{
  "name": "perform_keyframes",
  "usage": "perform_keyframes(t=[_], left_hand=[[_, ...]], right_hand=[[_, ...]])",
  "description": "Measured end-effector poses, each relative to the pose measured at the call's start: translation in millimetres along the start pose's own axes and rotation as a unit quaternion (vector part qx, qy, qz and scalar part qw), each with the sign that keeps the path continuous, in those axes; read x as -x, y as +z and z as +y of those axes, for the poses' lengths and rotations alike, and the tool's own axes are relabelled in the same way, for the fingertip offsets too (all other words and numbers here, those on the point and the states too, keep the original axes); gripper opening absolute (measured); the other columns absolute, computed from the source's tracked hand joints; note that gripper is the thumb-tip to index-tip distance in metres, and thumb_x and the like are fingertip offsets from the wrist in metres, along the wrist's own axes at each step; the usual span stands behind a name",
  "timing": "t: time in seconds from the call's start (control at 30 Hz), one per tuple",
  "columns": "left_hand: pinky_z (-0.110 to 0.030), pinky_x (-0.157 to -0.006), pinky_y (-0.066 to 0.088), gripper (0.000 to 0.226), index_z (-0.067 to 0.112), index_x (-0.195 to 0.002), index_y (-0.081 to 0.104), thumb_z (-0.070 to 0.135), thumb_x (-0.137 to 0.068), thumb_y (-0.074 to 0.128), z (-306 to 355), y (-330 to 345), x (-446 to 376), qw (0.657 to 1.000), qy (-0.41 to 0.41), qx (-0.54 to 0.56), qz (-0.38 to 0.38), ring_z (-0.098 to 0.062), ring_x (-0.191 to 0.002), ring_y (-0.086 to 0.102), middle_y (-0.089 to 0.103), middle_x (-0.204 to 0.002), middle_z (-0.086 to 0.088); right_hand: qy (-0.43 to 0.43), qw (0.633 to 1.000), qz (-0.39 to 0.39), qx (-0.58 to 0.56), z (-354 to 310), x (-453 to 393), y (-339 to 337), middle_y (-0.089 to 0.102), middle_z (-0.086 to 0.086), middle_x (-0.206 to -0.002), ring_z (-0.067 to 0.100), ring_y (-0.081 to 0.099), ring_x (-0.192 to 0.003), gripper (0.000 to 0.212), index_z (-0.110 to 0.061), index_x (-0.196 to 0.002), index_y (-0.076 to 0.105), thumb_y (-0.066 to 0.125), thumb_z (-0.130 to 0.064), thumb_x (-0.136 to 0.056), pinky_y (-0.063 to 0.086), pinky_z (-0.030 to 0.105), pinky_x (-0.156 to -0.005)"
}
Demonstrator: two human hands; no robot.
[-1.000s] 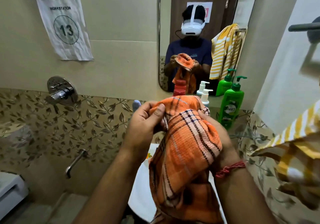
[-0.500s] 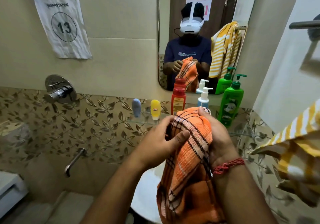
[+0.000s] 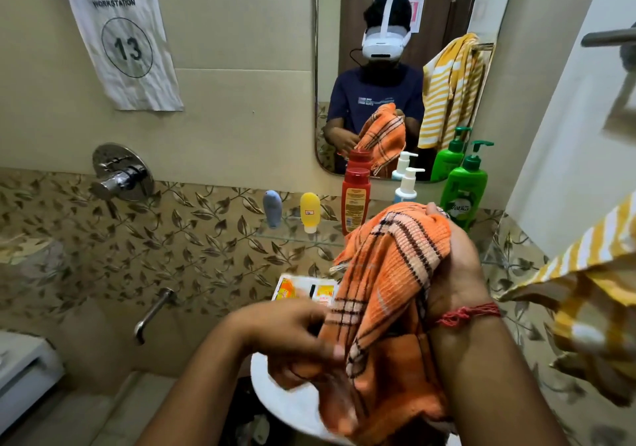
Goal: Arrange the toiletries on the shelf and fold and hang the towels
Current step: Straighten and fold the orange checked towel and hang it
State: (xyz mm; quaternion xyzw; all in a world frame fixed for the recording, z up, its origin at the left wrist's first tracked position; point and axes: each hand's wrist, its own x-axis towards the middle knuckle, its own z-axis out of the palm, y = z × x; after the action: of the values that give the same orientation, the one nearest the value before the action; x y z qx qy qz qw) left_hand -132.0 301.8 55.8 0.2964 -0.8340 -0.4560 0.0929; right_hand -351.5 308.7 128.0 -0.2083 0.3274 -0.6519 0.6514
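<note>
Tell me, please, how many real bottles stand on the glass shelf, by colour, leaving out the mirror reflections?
Blue tube: 1
Yellow tube: 1
Red bottle: 1
White pump bottle: 1
Green pump bottle: 1
Total: 5

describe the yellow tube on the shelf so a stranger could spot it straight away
Find the mirror; a glass shelf runs below its bottom edge. The yellow tube stands cap-down, second from the left, between a grey-blue tube and a red bottle. It is the only yellow container.
</note>
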Motion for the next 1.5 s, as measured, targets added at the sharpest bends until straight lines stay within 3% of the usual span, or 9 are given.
perform_keyframes(t=[0.13,0.33,0.47,0.57,0.87,1.0,1.17,1.33,1.5], left_hand=[[-0.039,-0.099,0.053,0.028,0.006,-0.116,0.070,0.011,-0.089,0.070,-24,5,10,0.981,-0.001,0.190,0.031,-0.016,-0.105,0.066,0.071,-0.115,-0.004],[-0.046,-0.098,0.055,0.035,0.004,-0.124,0.067,0.018,-0.092,0.063,30,-22,7,0.783,0.213,0.500,0.303,-0.035,-0.114,0.066,0.065,-0.127,-0.025],[-0.041,-0.082,0.058,0.034,0.002,-0.123,0.060,0.011,-0.090,0.061,71,-36,-4,0.768,0.226,0.491,0.344,-0.030,-0.088,0.068,0.069,-0.104,-0.020],[-0.033,-0.068,0.060,0.025,0.009,-0.117,0.064,0.011,-0.092,0.060,84,-36,-17,0.757,0.182,0.490,0.392,-0.018,-0.070,0.069,0.072,-0.087,-0.010],[-0.039,-0.072,0.056,0.014,0.023,-0.105,0.071,0.026,-0.092,0.068,106,-44,-23,0.741,0.145,0.380,0.534,-0.018,-0.079,0.063,0.070,-0.085,0.003],[-0.035,-0.071,0.059,0.070,0.022,-0.116,0.065,0.070,-0.065,0.063,119,-46,-15,0.810,0.113,0.276,0.504,-0.016,-0.086,0.072,0.071,-0.094,0.003],[-0.016,-0.055,0.045,0.077,0.028,-0.100,0.064,0.089,-0.053,0.060,101,-64,11,0.895,0.100,0.088,0.425,0.001,-0.061,0.058,0.067,-0.076,0.016],[-0.014,-0.061,0.049,0.015,0.028,-0.090,0.071,0.038,-0.082,0.079,94,-67,26,0.943,-0.034,-0.141,0.299,-0.001,-0.071,0.066,0.072,-0.081,0.008],[-0.034,-0.054,0.046,0.020,0.015,-0.072,0.065,0.001,-0.082,0.054,69,-72,29,0.870,-0.058,-0.115,0.476,-0.018,-0.054,0.055,0.062,-0.060,0.000]], right_hand=[[-0.023,0.998,0.048,-0.026,-6,-17,-14,0.059,0.019,-0.137,0.035,0.058,-0.125,0.063,-0.003,-0.137,0.055,0.064,-0.041,-0.088,0.043,0.050,-0.108],[-0.008,0.965,0.029,0.262,21,-25,-27,0.075,0.016,-0.105,0.028,0.071,-0.100,0.034,-0.006,-0.104,0.072,0.054,-0.035,-0.099,0.053,0.042,-0.096],[-0.001,0.716,-0.173,0.676,48,-22,-22,0.067,0.010,-0.125,0.027,0.061,-0.119,0.028,-0.011,-0.119,0.067,0.052,-0.026,-0.101,0.043,0.038,-0.107],[0.030,0.665,-0.215,0.715,64,-24,-22,0.073,-0.002,-0.113,0.019,0.067,-0.105,0.032,-0.022,-0.114,0.068,0.056,-0.043,-0.094,0.051,0.042,-0.098],[-0.173,0.715,-0.285,0.614,31,35,19,0.058,-0.023,-0.125,-0.008,0.058,-0.110,0.069,-0.045,-0.133,0.044,0.044,-0.084,-0.076,0.050,0.013,-0.086],[-0.185,0.802,-0.265,0.502,30,44,32,0.074,0.000,-0.101,0.012,0.071,-0.091,0.017,-0.023,-0.109,0.067,0.062,-0.030,-0.095,0.059,0.035,-0.081],[-0.075,0.920,-0.227,0.311,12,44,23,0.076,0.011,-0.087,0.019,0.071,-0.075,0.034,-0.014,-0.087,0.077,0.055,-0.040,-0.087,0.057,0.028,-0.070],[-0.081,0.952,-0.178,0.233,-1,43,28,0.076,0.012,-0.079,0.018,0.072,-0.065,0.035,-0.011,-0.080,0.076,0.052,-0.034,-0.090,0.060,0.027,-0.061],[-0.085,0.964,-0.177,0.181,-18,44,24,0.074,0.016,-0.086,0.023,0.072,-0.067,0.036,-0.005,-0.093,0.073,0.054,-0.035,-0.088,0.061,0.033,-0.063]])
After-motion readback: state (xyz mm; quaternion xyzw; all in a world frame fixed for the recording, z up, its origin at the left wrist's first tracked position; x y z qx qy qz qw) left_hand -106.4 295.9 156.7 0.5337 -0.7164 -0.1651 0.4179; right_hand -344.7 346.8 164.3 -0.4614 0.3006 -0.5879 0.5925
